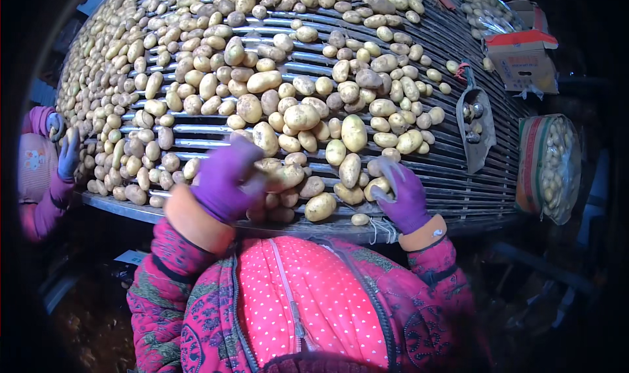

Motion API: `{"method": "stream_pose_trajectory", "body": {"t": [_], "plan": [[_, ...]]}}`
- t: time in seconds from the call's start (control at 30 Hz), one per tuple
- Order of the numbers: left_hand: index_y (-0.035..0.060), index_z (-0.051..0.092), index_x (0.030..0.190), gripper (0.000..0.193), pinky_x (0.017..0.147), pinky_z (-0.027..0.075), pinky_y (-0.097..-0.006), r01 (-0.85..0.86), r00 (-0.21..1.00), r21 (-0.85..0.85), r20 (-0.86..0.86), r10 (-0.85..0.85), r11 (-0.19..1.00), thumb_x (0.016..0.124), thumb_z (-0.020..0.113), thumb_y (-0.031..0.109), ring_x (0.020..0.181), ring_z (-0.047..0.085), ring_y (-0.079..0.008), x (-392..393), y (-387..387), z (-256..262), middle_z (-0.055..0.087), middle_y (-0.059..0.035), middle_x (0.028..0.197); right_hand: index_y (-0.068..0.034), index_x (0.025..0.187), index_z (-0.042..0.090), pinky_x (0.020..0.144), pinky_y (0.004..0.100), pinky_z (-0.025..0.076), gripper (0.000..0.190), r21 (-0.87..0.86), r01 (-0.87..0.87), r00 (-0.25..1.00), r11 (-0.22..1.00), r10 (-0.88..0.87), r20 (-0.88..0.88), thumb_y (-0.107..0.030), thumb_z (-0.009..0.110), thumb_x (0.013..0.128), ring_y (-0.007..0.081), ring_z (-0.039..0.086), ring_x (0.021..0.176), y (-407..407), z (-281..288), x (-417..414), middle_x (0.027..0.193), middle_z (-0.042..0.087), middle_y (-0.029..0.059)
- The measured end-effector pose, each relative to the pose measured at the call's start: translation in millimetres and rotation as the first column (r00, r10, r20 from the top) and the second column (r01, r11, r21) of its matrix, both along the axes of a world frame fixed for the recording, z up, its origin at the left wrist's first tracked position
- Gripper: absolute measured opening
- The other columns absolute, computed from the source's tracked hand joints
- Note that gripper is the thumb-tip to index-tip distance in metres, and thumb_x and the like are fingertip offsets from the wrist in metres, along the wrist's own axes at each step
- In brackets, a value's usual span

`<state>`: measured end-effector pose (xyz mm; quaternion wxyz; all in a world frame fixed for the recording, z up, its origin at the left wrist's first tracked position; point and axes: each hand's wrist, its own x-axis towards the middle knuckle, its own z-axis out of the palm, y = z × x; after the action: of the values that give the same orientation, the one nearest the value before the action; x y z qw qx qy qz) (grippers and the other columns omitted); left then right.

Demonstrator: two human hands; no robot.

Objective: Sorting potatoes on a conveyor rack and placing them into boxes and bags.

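Potatoes of mixed sizes (301, 117) lie on a slatted metal sorting table (206, 143) in front of me. My left hand (227, 179), in a purple glove, is blurred by motion beside a mottled potato (286, 177); whether its fingers hold anything is unclear. On the right, my right hand (405, 196) wears a matching glove with grey fingertips. Its thumb and fingers close around a small yellow potato (376, 190) near the front edge. A large pale potato (320, 207) rests between my two hands, close to the front rail (314, 231).
Right of the potatoes, a scoop (481, 149) holding several small ones lies on the slats. A clear-fronted bag of potatoes (553, 169) stands past the right edge, with a cardboard box (522, 63) behind it. At far left is a co-worker's gloved hand (69, 154).
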<state>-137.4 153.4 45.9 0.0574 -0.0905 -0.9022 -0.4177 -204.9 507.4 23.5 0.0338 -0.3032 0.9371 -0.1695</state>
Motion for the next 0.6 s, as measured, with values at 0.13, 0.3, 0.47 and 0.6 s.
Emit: {"method": "stream_pose_trajectory", "body": {"t": [0.13, 0.3, 0.47, 0.6], "plan": [[0.0118, 0.063, 0.085, 0.017, 0.061, 0.049, -0.0419, 0.506, 0.859, -0.243, 0.056, -0.509, 0.828, 0.070, 0.066, 0.020, 0.072, 0.061, -0.0283, 10, 63, -28, 0.060, -0.0094, 0.083, -0.011, 0.122, 0.059, 0.087, 0.0428, 0.047, 0.052, 0.070, -0.159, 0.984, 0.985, 0.164, -0.063, -0.031, 0.072, 0.076, 0.0308, 0.059, 0.104, -34, 5, -11, 0.122, 0.059, 0.0116], [0.0108, 0.066, 0.075, 0.014, 0.066, 0.051, -0.0450, 0.405, 0.888, -0.547, 0.425, -0.173, 0.733, 0.063, 0.072, 0.016, 0.076, 0.062, -0.0323, -23, 17, -1, 0.061, -0.0123, 0.081, -0.012, 0.123, 0.060, 0.086, 0.0419, 0.046, 0.054, 0.132, -0.269, 0.951, 0.954, 0.285, -0.122, -0.040, 0.069, 0.077, 0.0283, 0.058, 0.103, -48, -3, -24, 0.124, 0.057, 0.0095], [0.0102, 0.066, 0.091, 0.018, 0.073, 0.051, -0.0446, -0.244, 0.925, -0.536, 0.123, 0.360, 0.808, 0.075, 0.067, 0.019, 0.085, 0.063, -0.0349, 11, -107, -60, 0.062, -0.0146, 0.088, -0.010, 0.127, 0.056, 0.085, 0.0424, 0.049, 0.057, 0.051, -0.095, 0.988, 0.994, 0.088, 0.125, -0.040, 0.071, 0.079, 0.0322, 0.059, 0.104, -82, -27, -8, 0.122, 0.057, 0.0136], [0.0027, 0.066, 0.089, 0.015, 0.068, 0.050, -0.0295, -0.512, 0.833, 0.128, 0.315, 0.454, 0.850, 0.084, 0.069, 0.017, 0.073, 0.061, -0.0181, 17, -110, -79, 0.065, -0.0068, 0.080, -0.009, 0.127, 0.055, 0.082, 0.0434, 0.051, 0.052, -0.387, -0.186, 0.964, 0.903, 0.244, 0.105, -0.033, 0.068, 0.083, 0.0328, 0.062, 0.097, -66, -28, -18, 0.111, 0.059, 0.0153]]}}
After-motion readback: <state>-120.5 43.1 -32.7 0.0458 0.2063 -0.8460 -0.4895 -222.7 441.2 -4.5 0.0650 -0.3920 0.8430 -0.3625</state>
